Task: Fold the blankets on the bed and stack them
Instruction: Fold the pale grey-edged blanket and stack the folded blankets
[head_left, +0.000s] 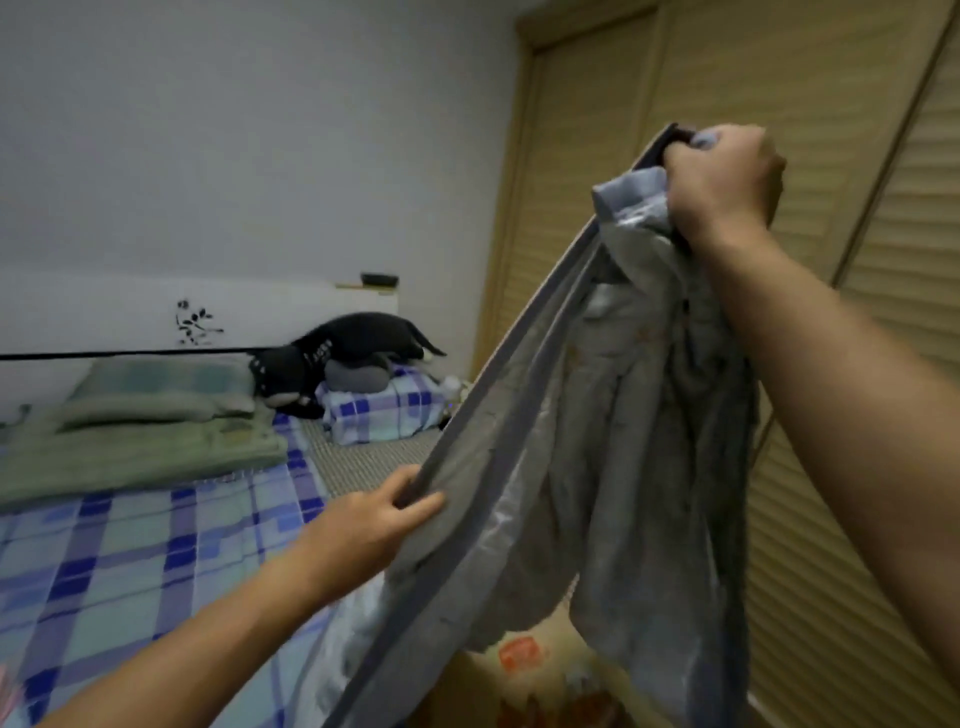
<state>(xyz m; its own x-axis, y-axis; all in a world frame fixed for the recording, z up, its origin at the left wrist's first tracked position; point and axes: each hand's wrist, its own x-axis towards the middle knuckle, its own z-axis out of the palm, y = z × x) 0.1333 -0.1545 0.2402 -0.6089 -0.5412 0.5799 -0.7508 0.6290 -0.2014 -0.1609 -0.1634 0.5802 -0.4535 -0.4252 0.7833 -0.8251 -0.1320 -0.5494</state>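
Observation:
A grey-blue blanket (613, 457) with a darker border hangs in the air at the right of the bed. My right hand (722, 176) grips a bunched corner of it high up, near the wardrobe. My left hand (379, 519) pinches the dark border lower down, over the bed's right side, so the edge runs taut between both hands. The rest of the blanket droops in loose folds below my right arm. On the far left of the bed (130, 561) a green blanket (140, 447) lies roughly folded.
The bed has a blue checked sheet. At its head lie a green pillow (156, 384), a black plush toy (332, 353) and a checked pillow (384, 410). Slatted wardrobe doors (883, 156) stand close on the right. A printed box (530, 675) sits below the blanket.

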